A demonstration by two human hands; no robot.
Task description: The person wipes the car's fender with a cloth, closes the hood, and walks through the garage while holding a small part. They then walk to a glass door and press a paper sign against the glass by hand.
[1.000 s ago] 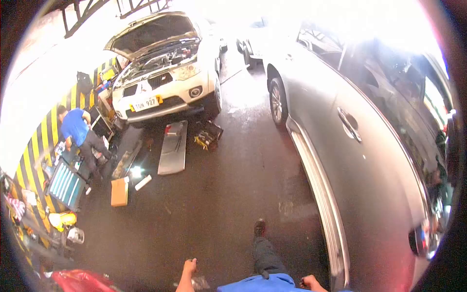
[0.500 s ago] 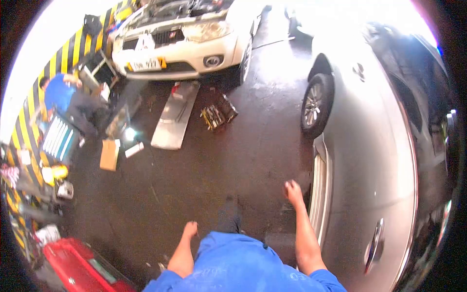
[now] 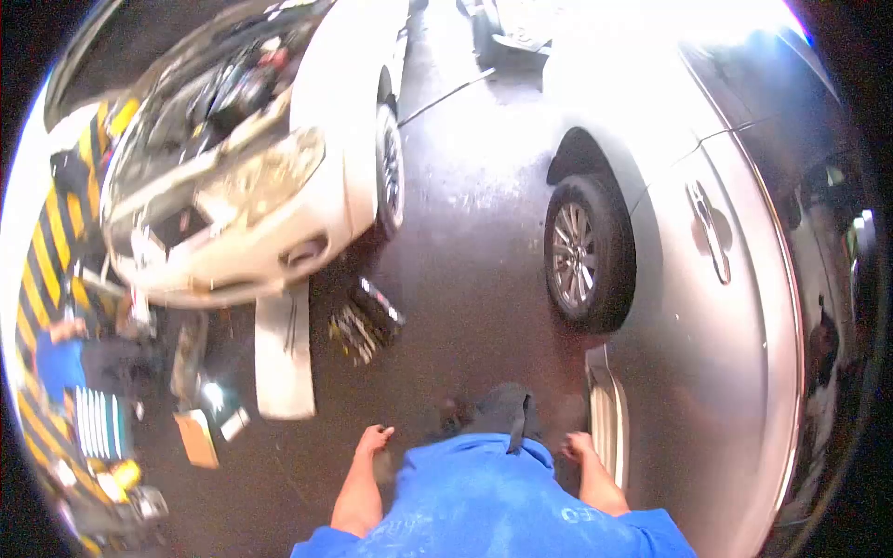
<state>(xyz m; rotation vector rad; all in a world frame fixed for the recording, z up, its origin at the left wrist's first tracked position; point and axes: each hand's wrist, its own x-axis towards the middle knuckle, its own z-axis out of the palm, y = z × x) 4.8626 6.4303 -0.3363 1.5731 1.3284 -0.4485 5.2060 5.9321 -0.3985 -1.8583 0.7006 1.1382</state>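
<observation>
My left hand (image 3: 374, 439) hangs low by my side with curled fingers and nothing in it, above the dark wet floor. My right hand (image 3: 577, 448) is also empty, loosely curled, close to the side step (image 3: 606, 420) of the silver car (image 3: 744, 307) on my right. My blue shirt fills the bottom of the view. An open tool case (image 3: 366, 321) lies on the floor ahead of my left hand.
A white car (image 3: 270, 158) with its hood raised stands ahead left. A grey panel (image 3: 283, 352) lies on the floor beside it. A person in blue (image 3: 60, 363) crouches at the far left by a striped wall. The silver car's front wheel (image 3: 584, 253) is close ahead.
I have moved forward along the silver car, so the white car and tool case are nearer. My right hand has dropped back from its forward reach to my side.
</observation>
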